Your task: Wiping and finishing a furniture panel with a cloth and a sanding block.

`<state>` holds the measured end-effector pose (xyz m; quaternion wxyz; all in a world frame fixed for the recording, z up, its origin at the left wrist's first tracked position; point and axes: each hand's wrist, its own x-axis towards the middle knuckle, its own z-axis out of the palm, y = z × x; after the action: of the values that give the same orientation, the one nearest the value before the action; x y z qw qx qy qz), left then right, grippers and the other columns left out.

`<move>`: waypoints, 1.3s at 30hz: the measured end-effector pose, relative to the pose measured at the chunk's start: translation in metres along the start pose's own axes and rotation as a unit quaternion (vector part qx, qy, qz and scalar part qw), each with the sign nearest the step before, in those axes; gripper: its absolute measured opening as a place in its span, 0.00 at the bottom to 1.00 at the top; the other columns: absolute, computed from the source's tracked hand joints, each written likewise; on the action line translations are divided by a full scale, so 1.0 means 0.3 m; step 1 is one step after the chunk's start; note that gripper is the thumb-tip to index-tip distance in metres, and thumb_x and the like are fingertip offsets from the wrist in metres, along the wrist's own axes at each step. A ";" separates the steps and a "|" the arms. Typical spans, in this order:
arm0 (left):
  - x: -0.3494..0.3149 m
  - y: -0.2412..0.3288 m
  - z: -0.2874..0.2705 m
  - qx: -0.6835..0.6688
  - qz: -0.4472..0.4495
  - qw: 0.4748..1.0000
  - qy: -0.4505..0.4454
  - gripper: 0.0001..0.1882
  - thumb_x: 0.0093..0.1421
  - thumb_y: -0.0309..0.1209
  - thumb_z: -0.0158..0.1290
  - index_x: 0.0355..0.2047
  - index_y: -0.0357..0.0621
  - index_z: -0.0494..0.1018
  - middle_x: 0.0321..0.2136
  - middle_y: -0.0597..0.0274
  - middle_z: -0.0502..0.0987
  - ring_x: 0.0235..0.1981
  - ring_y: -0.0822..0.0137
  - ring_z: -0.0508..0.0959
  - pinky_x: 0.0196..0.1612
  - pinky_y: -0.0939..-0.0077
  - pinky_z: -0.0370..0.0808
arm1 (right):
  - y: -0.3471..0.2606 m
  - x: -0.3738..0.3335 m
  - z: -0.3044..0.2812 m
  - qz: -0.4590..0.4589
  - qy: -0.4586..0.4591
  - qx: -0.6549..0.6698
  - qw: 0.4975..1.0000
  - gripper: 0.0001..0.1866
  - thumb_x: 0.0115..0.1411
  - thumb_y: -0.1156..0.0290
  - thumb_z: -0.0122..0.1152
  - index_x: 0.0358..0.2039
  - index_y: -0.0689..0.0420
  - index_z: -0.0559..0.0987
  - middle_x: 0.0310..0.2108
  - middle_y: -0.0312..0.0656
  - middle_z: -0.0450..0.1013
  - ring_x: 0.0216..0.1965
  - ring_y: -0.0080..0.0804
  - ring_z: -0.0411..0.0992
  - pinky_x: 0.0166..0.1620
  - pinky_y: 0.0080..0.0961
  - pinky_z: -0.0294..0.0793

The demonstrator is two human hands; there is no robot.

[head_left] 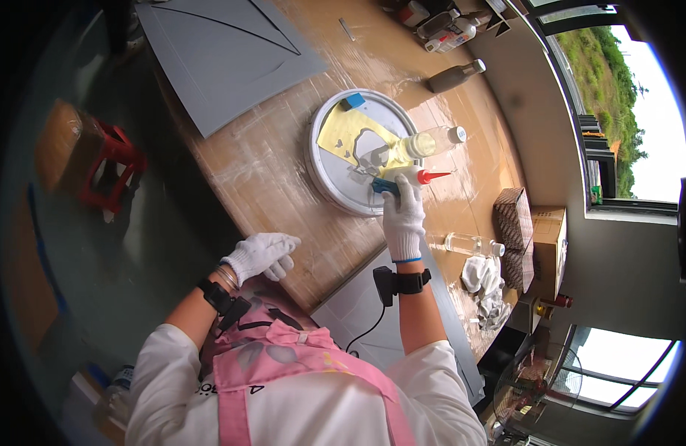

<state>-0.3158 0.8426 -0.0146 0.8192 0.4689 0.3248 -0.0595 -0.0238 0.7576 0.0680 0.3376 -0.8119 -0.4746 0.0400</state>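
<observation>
White-gloved right hand (404,215) pinches a blue block (383,186) at a round tray's (334,172) near side, left hand (258,256), fingers loosely bent, by the table's (313,271) near edge.

From my distant seat I can see a large grey sheet (224,59) with dark lines, which lies at the far left end of the brown table (246,178). Below on the left there is a red stool (121,171), and a brown package (63,145) is next to it; I cannot tell if one supports the other. At the far right I notice a dark bottle (454,76), near several other bottles (447,31). Closer to me are a clear bottle (469,244), a crumpled white cloth (488,286), patterned boxes (513,215) and a plain carton (548,241). Greenery (606,82) shows through the window.
</observation>
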 end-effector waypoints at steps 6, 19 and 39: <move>0.000 0.004 -0.005 -0.004 0.004 1.000 -0.008 0.24 0.72 0.43 0.44 0.60 0.40 0.68 0.32 0.54 0.79 0.27 0.65 0.81 0.29 0.73 0.81 | 0.003 0.067 0.098 -0.078 -0.033 -0.200 0.976 0.23 0.57 0.75 0.61 0.55 0.59 0.73 0.42 0.52 0.72 0.42 0.52 0.73 0.45 0.43 0.74; 0.002 -0.002 -0.010 -0.001 -0.008 1.000 -0.014 0.22 0.71 0.44 0.45 0.59 0.46 0.71 0.34 0.57 0.80 0.28 0.68 0.81 0.31 0.74 0.81 | 0.011 0.119 0.154 -0.115 -0.033 -0.207 0.971 0.20 0.54 0.80 0.58 0.49 0.61 0.75 0.39 0.54 0.74 0.38 0.53 0.75 0.40 0.42 0.77; 0.004 -0.019 -0.008 -0.010 0.022 1.000 -0.012 0.23 0.72 0.43 0.44 0.60 0.41 0.69 0.32 0.54 0.80 0.27 0.64 0.82 0.28 0.72 0.82 | 0.054 0.053 0.143 -0.054 -0.002 -0.197 0.979 0.21 0.56 0.74 0.60 0.52 0.57 0.76 0.43 0.53 0.73 0.43 0.53 0.75 0.46 0.42 0.76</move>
<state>-0.3183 0.8416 -0.0201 0.8289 0.4666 0.3054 -0.0441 -0.0196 0.7872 0.0295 0.1717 -0.8354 -0.5173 -0.0712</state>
